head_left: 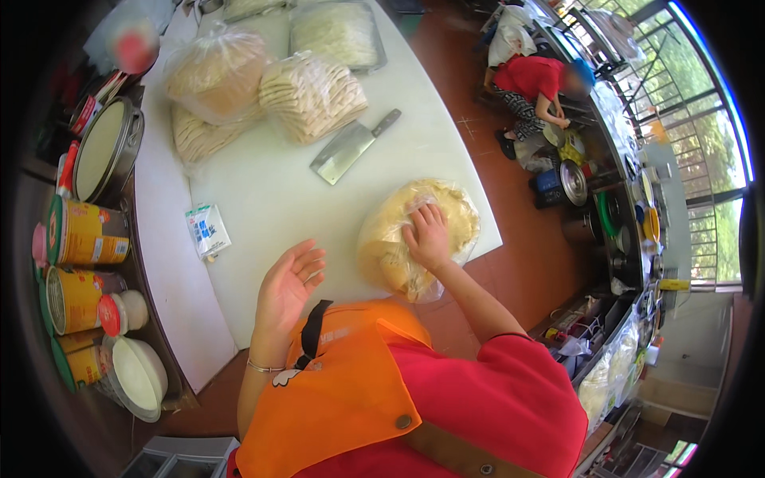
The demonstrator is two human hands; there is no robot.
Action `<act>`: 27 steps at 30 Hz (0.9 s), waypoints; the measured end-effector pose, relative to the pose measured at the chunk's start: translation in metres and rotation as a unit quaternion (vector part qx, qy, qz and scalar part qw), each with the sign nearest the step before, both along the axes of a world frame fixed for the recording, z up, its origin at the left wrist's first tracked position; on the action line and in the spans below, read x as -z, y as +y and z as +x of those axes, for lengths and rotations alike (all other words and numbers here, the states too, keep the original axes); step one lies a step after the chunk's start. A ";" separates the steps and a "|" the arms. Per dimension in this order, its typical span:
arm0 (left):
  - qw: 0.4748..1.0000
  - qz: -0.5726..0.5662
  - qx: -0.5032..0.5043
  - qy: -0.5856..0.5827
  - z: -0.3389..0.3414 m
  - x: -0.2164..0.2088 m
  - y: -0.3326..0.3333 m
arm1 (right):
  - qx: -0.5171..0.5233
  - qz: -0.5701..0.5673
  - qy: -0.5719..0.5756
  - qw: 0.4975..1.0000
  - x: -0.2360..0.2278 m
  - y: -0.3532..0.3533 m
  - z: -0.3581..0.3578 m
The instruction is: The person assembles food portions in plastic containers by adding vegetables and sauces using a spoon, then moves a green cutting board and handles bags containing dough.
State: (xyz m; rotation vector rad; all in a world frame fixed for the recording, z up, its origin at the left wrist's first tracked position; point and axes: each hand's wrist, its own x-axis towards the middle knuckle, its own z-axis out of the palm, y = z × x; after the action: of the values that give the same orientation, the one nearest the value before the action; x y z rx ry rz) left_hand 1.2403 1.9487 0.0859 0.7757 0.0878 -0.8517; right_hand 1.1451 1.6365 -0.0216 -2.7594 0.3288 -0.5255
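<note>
A large lump of pale yellow dough (456, 205) in a clear plastic bag (381, 253) lies at the table's near right corner. On top of it rests my right hand (430, 237), its fingers laid over the plastic. My left hand (291, 279) is raised over the table's near edge, palm turned inward and fingers apart, holding nothing. Beyond the dough a cleaver (344, 153) lies flat, its handle pointing away to the right. A small white and blue packet (209, 229) lies to the left of my hands.
Bagged strips of dough (313, 95), a bulging clear bag (219, 76) and a tray of noodles (336, 33) stand farther back on the white table (271, 191). Yellow tins (92, 231), a pot (107, 151) and bowls (139, 370) line the left shelf. A person in red (532, 80) works at far right.
</note>
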 end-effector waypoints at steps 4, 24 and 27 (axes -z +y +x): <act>0.999 -0.003 -0.044 0.011 0.004 0.011 0.020 | -0.076 0.032 -0.007 0.997 -0.064 -0.041 -0.009; 0.982 0.025 -0.135 0.128 -0.005 0.036 0.032 | 0.123 -0.080 0.066 0.987 0.010 -0.045 0.014; 0.980 0.033 -0.138 0.140 -0.005 0.030 0.023 | 0.127 -0.065 0.037 0.989 0.009 -0.044 0.011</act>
State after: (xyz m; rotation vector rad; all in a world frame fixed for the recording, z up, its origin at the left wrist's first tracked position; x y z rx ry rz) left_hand 1.2353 1.9716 0.0558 0.6821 0.4664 -0.6905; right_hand 1.1565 1.5922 -0.0309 -2.8857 0.6934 -0.5226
